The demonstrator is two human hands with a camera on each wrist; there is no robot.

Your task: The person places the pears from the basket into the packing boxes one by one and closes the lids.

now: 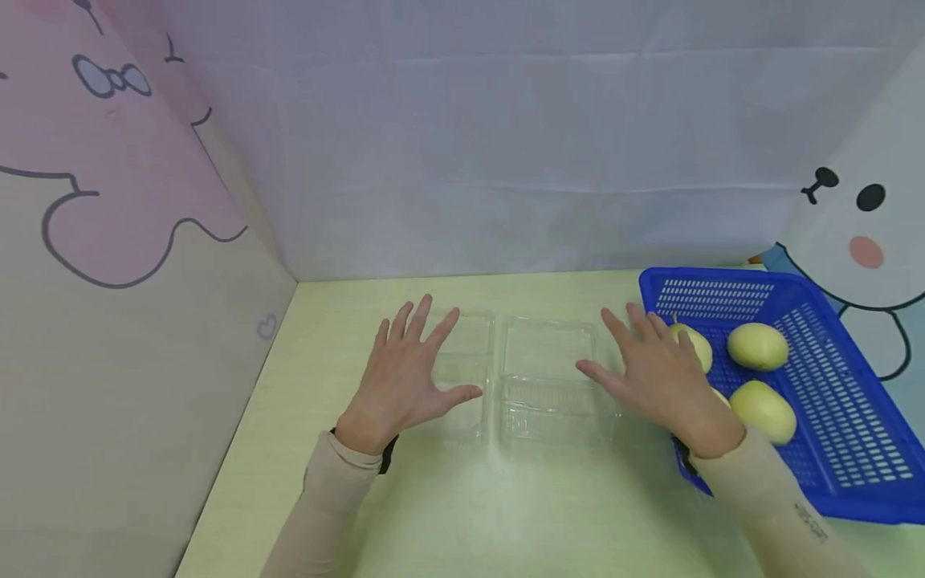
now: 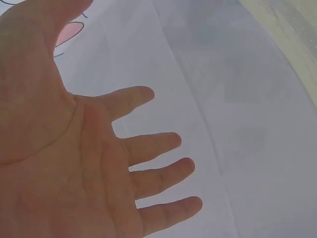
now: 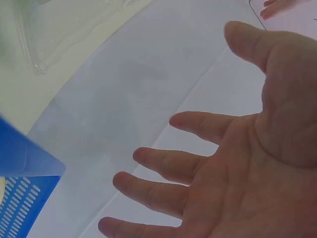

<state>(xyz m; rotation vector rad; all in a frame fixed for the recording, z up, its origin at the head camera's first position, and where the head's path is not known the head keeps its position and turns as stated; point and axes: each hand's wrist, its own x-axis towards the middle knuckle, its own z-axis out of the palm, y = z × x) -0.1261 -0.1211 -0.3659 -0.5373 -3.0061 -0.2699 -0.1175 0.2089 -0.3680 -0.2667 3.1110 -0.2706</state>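
A clear plastic container (image 1: 551,382) lies between the left hand (image 1: 405,377) and right hand (image 1: 656,376), both spread and empty; it looks light, flimsy, best pinched by its rim.

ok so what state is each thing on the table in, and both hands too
left hand: spread, holding nothing
right hand: spread, holding nothing
right clear container: looks opened out, nothing visible inside
left clear container: partly hidden by the left hand, also looks opened out
blue basket: upright, open-topped, holding fruit
yellow fruits: in the basket, some partly hidden by the right hand
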